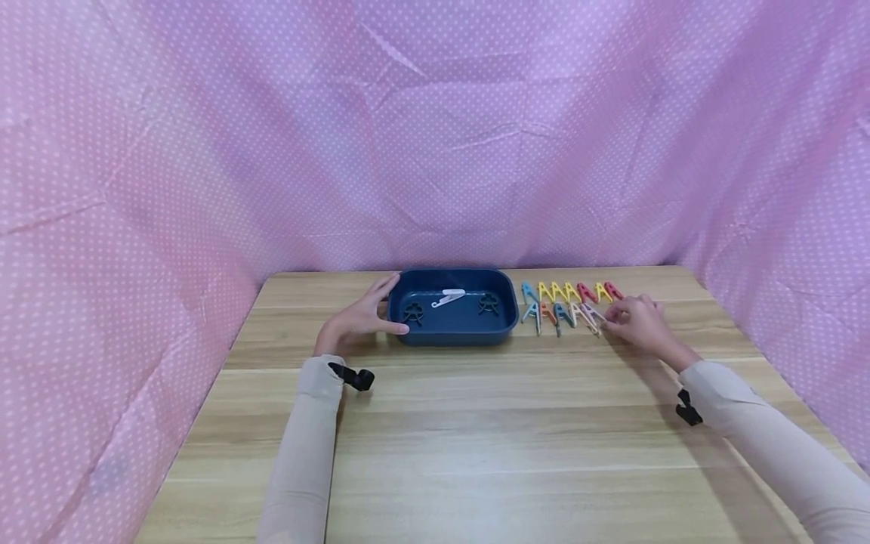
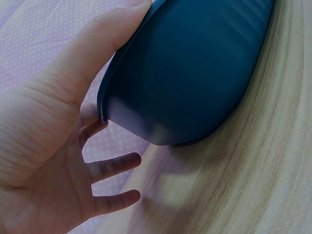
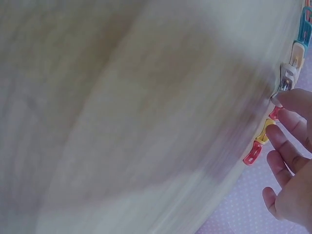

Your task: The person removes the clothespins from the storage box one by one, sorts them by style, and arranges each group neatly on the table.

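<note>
A dark blue plastic basin (image 1: 455, 338) sits near the table's back edge. My left hand (image 1: 363, 311) holds its left end, thumb on the front rim and forefinger round the far side; in the left wrist view the last two fingers (image 2: 117, 202) stretch out free of it. Inside the basin lies a white clothespin (image 1: 448, 298). To the right, my right hand (image 1: 639, 323) pinches a pale lilac clothespin (image 1: 593, 311) between thumb and forefinger, at the right end of the front row. A beige clothespin (image 1: 578, 314) stands beside it.
The front row also has light blue (image 1: 531, 311), orange (image 1: 547, 312) and dark blue clothespins (image 1: 561, 314). Behind it runs a row of blue, yellow (image 1: 556, 292) and red clothespins (image 1: 613, 291). A pink dotted curtain (image 1: 462, 151) hangs behind the wooden table (image 1: 476, 438).
</note>
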A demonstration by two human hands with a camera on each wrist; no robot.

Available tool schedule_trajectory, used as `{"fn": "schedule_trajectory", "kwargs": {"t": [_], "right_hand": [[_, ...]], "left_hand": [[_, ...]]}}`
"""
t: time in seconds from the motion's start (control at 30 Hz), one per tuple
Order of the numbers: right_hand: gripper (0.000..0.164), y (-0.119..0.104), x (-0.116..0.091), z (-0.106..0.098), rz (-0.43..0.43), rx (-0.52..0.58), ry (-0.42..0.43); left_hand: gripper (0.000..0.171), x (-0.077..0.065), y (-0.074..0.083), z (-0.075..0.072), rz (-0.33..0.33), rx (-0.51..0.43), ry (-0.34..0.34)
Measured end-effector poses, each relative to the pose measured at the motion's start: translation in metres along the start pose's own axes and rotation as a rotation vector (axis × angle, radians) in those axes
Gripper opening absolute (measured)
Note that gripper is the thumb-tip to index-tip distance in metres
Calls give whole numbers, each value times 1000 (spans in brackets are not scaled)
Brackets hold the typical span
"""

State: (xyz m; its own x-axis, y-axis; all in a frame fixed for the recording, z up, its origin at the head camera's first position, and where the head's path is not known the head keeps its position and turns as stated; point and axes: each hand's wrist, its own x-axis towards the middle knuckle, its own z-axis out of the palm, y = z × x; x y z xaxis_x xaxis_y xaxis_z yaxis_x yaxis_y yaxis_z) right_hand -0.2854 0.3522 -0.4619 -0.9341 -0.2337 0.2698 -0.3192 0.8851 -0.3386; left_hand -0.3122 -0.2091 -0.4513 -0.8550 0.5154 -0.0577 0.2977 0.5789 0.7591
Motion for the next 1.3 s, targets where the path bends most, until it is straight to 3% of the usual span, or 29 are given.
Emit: {"fn": "schedule_trajectory", "kwargs": {"t": [0.47, 0.73, 1.3], "right_hand": [[5, -20, 14, -2, -40, 22, 44], [9, -55, 33, 3, -141, 51, 35], [17, -140, 81, 15, -248, 100, -12]], "left_hand": [[115, 2, 0, -1, 6, 15, -12], [114, 4, -3, -3, -2, 10, -11], [116, 7, -4, -6, 4, 16, -14]]}}
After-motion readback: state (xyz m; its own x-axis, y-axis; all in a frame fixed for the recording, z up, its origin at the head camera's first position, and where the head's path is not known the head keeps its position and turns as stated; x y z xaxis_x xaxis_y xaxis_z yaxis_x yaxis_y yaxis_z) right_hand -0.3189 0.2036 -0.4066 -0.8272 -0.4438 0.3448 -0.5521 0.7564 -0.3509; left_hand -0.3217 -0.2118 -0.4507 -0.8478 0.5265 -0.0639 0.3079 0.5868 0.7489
